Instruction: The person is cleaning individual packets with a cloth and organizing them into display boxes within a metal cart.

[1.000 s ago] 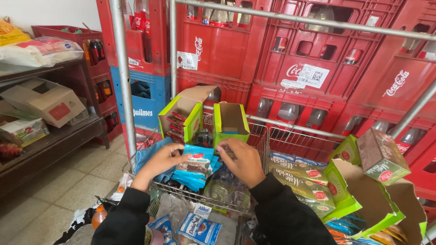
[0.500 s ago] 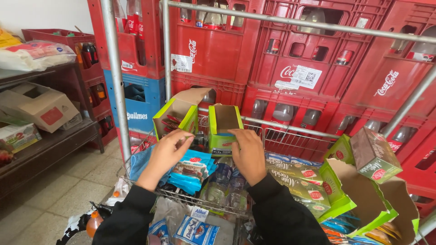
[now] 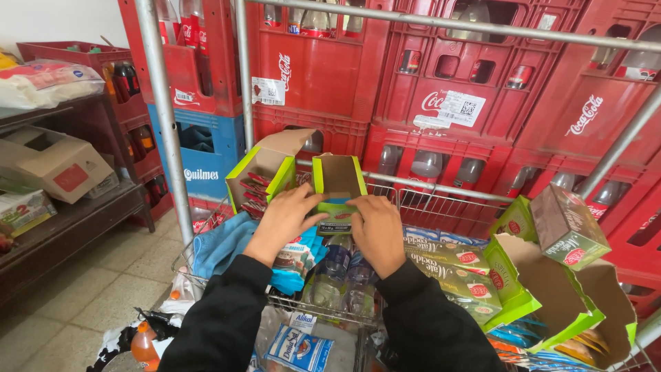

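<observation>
Both my hands rest on a small green and brown cardboard display box (image 3: 339, 187) that stands open-topped in a wire cart (image 3: 441, 196). My left hand (image 3: 286, 219) grips its left front edge, my right hand (image 3: 376, 229) its right front edge. To the left of it stands a second open green box (image 3: 265, 176) holding several red sachets. Below my hands lie a blue packet (image 3: 292, 265) and clear plastic bottles (image 3: 339, 272).
Stacked red bottle crates (image 3: 441, 83) and a blue crate (image 3: 206, 148) form a wall behind the cart. Metal poles (image 3: 162, 117) rise at the left. More green boxes (image 3: 558, 231) sit at the right. A dark shelf (image 3: 62, 213) with cartons stands left. An orange bottle (image 3: 143, 344) lies on the floor.
My hands have moved up from the blue packet onto the small green box and now hold its front edges. The view has shifted slightly closer.
</observation>
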